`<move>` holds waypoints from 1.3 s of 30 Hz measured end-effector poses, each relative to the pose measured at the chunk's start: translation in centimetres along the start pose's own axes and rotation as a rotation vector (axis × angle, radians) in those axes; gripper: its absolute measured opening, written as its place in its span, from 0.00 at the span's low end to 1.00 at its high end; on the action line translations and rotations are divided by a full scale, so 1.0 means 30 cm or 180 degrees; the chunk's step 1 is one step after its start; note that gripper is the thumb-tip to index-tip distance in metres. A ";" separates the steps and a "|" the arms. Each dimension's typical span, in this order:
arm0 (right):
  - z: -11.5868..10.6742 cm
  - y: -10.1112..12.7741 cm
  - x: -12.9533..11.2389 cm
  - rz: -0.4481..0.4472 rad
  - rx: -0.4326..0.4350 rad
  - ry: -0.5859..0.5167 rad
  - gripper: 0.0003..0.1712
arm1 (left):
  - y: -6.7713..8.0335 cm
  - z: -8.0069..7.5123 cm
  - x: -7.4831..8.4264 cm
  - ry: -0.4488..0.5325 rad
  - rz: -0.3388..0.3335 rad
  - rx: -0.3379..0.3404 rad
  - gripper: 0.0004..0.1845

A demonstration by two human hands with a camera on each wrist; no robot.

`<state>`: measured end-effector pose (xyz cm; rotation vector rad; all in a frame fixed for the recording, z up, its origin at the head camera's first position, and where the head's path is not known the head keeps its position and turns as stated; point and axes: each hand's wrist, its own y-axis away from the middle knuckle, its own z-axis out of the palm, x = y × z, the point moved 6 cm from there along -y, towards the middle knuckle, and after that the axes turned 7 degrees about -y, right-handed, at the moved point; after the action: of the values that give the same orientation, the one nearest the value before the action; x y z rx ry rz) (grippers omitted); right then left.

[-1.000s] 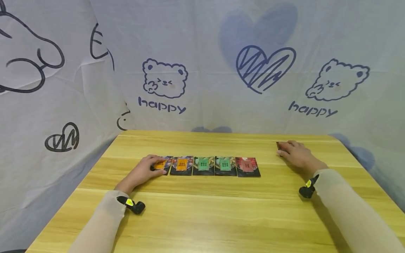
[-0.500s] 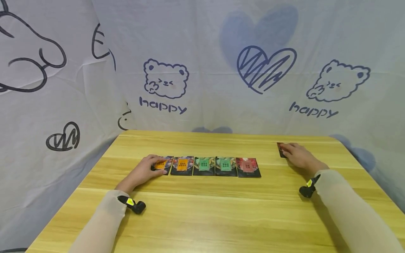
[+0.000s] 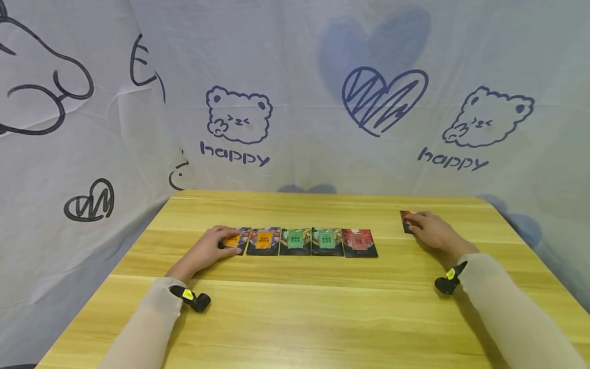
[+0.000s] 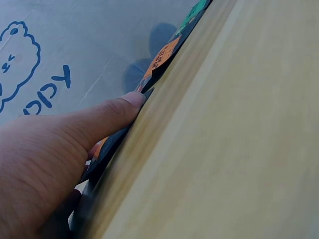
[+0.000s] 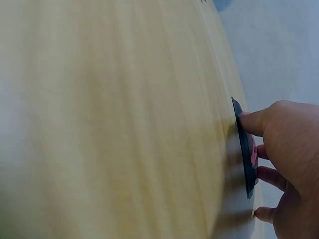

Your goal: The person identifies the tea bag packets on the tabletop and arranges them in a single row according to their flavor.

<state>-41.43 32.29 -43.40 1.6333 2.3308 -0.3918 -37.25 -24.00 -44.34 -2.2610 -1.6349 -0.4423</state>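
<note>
Five cards lie in a row (image 3: pixel 304 242) on the table (image 3: pixel 295 318). Left hand (image 3: pixel 207 251) rests flat-fingered on the end card (image 3: pixel 236 240). Right hand (image 3: pixel 433 231), fingers extended, presses a loose red card (image 3: pixel 406 220), well apart. Judged step: bringing it in; next, place it beside the red end.

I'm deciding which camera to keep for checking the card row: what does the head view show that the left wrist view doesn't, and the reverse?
Only the head view shows the whole row of five cards, the right hand on a separate card, and the printed backdrop. Only the left wrist view shows, close up and edge-on, the thumb lying against the near edge of the orange-labelled card. Both show the left hand touching the leftmost cards on the wooden table.
</note>
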 end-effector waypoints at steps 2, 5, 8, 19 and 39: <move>0.004 0.004 -0.008 0.0037 0.0006 -0.0016 0.25 | -0.002 0.001 -0.003 -0.0005 0.0001 0.0002 0.35; 0.006 0.012 -0.024 0.0036 0.0035 -0.0032 0.25 | -0.003 0.000 -0.004 -0.0010 0.0011 0.0016 0.34; 0.011 0.019 -0.044 0.0002 0.0026 -0.0051 0.24 | 0.000 0.001 -0.005 -0.0028 0.0024 0.0019 0.35; 0.018 0.057 -0.139 -0.0137 0.0005 -0.0021 0.23 | -0.002 0.005 -0.006 -0.0033 0.0055 0.0069 0.34; 0.056 0.090 -0.224 -0.0024 0.0135 -0.0249 0.23 | -0.003 0.006 -0.005 -0.0027 0.0031 0.0061 0.35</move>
<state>-36.57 26.72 -42.66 1.5988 2.2867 -0.5009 -37.37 -24.03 -44.57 -2.2589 -1.6245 -0.4134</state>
